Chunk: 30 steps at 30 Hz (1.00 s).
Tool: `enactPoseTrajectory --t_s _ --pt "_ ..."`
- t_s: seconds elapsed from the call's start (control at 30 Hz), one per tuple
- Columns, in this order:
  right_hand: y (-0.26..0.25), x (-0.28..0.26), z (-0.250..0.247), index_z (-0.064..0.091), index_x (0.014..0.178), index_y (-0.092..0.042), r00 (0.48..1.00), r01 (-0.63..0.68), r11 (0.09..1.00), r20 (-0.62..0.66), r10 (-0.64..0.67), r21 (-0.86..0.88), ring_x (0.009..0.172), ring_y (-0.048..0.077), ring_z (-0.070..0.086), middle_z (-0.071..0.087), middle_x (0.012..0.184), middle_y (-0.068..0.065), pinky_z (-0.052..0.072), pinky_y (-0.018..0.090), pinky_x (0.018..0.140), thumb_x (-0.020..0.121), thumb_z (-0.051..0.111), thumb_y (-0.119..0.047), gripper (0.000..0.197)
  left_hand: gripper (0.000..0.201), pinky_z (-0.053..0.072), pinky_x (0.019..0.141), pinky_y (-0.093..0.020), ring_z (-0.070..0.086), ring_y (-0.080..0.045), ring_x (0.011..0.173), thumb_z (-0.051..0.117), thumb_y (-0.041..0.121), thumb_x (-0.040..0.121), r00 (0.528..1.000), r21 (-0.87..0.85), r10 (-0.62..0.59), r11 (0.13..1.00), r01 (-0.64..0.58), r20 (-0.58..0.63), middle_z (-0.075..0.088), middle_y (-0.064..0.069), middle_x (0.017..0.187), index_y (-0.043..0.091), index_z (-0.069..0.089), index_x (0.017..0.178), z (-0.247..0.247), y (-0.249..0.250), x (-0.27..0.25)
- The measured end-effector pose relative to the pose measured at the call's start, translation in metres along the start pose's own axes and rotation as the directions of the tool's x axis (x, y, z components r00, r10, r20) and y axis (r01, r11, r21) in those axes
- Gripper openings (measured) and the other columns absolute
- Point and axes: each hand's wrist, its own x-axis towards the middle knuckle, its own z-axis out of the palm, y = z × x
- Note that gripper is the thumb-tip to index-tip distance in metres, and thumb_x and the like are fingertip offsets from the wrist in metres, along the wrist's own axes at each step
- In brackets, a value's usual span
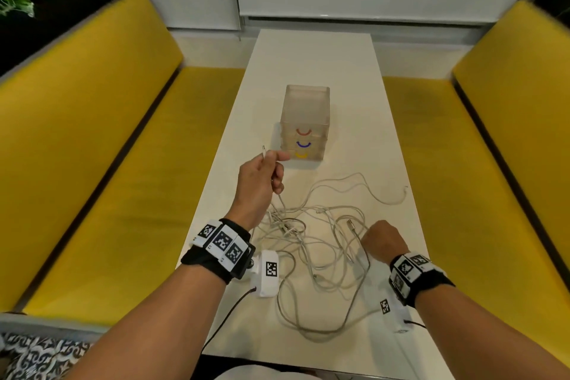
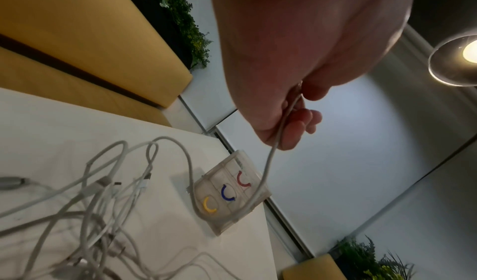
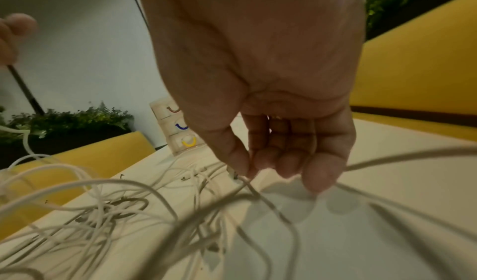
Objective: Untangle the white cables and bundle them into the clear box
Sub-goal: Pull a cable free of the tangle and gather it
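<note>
In the head view, left of centre, the left hand (image 1: 262, 177) is hanging raised above the white table (image 1: 324, 65), its fingers curled round one white cable (image 1: 280, 198) whose connector end is sticking up past the thumb; that cable is running down from the fist into the tangle. The left wrist view is showing the same cable (image 2: 268, 162) passing through the curled fingers (image 2: 291, 129) and looping in front of the box. At the middle of the frame, the clear box (image 1: 303, 123) is standing upright on the table, just beyond the left hand, its red, blue and yellow arcs facing the camera. Below it the white cables (image 1: 308, 244) are lying in a loose knot across the table. At the lower right, the right hand (image 1: 384, 241) is resting low at the tangle's edge; in the right wrist view its thumb and forefinger (image 3: 233, 158) are pinching a cable end (image 3: 237, 177), the other fingers bent.
</note>
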Motion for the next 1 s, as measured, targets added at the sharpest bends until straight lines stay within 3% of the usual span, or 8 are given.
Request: enactPoseTrajectory --t_s 0.2,0.3,0.37,0.5,0.63,0.73,0.83,1.0 --pt "0.008 -0.009 0.007 0.059 0.081 -0.010 0.991 -0.032 0.999 0.130 0.036 -0.030 0.073 0.023 0.065 0.068 0.084 0.007 0.049 0.028 0.060 0.086 0.066 -0.040 0.031 0.028 0.036 0.050 -0.024 0.037 -0.011 0.053 0.054 0.029 0.104 0.998 -0.065 -0.051 0.997 0.049 -0.031 0.048 0.003 0.062 0.010 0.075 0.103 0.006 -0.010 -0.005" --pt "0.011 -0.012 0.014 0.060 0.070 -0.008 0.994 -0.017 0.998 0.112 0.009 0.066 0.069 0.020 0.063 0.067 0.074 0.007 0.047 0.025 0.060 0.087 0.065 -0.025 0.024 0.033 0.037 0.049 -0.024 0.037 -0.011 0.051 0.054 0.032 0.104 0.998 -0.028 -0.054 0.998 0.053 -0.038 0.044 0.002 0.060 0.007 0.075 0.098 0.007 -0.013 -0.008" --pt "0.003 -0.020 0.006 0.063 0.072 -0.004 0.997 -0.019 0.965 0.075 0.000 0.262 0.060 0.019 0.060 0.068 0.070 0.007 0.045 0.025 0.053 0.089 0.064 -0.018 0.022 0.039 0.037 0.048 -0.023 0.035 -0.009 0.051 0.049 0.034 0.106 0.997 -0.002 -0.047 0.999 0.047 -0.058 0.039 0.005 0.058 0.007 0.074 0.093 0.008 -0.014 -0.009" --pt "-0.036 -0.052 -0.028 0.064 0.098 0.003 0.983 0.082 0.708 0.059 -0.172 0.701 0.055 0.022 0.061 0.069 0.070 0.011 0.044 0.031 0.051 0.096 0.061 -0.016 0.019 0.044 0.029 0.050 -0.026 0.028 -0.010 0.054 0.037 0.038 0.110 0.995 -0.003 -0.067 0.998 0.067 -0.079 0.032 0.010 0.056 0.012 0.061 0.083 0.014 -0.015 -0.008" --pt "-0.083 -0.090 -0.053 0.054 0.097 -0.007 0.912 0.192 0.471 0.021 -0.409 0.861 0.049 0.026 0.056 0.061 0.063 0.013 0.046 0.036 0.054 0.103 0.054 -0.020 0.015 0.050 0.028 0.052 -0.027 0.029 -0.010 0.054 0.032 0.035 0.111 0.993 0.019 -0.120 0.993 0.120 0.003 0.033 0.007 0.061 0.006 0.066 0.089 0.028 -0.014 -0.014" --pt "-0.112 -0.110 -0.052 0.052 0.094 -0.011 0.868 0.265 0.459 -0.003 -0.496 0.848 0.045 0.026 0.053 0.060 0.060 0.012 0.044 0.030 0.045 0.105 0.050 -0.023 0.016 0.046 0.032 0.052 -0.027 0.035 -0.010 0.054 0.035 0.025 0.108 0.995 0.079 -0.073 0.995 0.068 0.062 0.036 0.005 0.062 -0.003 0.071 0.099 0.041 -0.005 -0.024" --pt "-0.128 -0.124 -0.043 0.051 0.093 -0.009 0.865 0.311 0.466 -0.044 -0.500 0.828 0.040 0.025 0.050 0.060 0.058 0.012 0.040 0.029 0.041 0.105 0.048 -0.022 0.018 0.045 0.035 0.038 -0.025 0.041 -0.014 0.038 0.033 0.023 0.108 0.997 0.130 -0.031 0.991 0.021 0.071 0.043 0.001 0.062 -0.001 0.071 0.105 0.051 0.007 -0.035" --pt "-0.126 -0.130 -0.036 0.053 0.091 -0.007 0.889 0.333 0.496 -0.091 -0.449 0.802 0.038 0.024 0.050 0.064 0.058 0.012 0.039 0.029 0.041 0.102 0.053 -0.025 0.021 0.036 0.027 0.037 -0.023 0.037 -0.008 0.041 0.039 0.025 0.109 0.999 0.103 0.032 0.994 -0.034 0.026 0.041 0.007 0.057 0.004 0.062 0.091 0.053 0.007 -0.044"
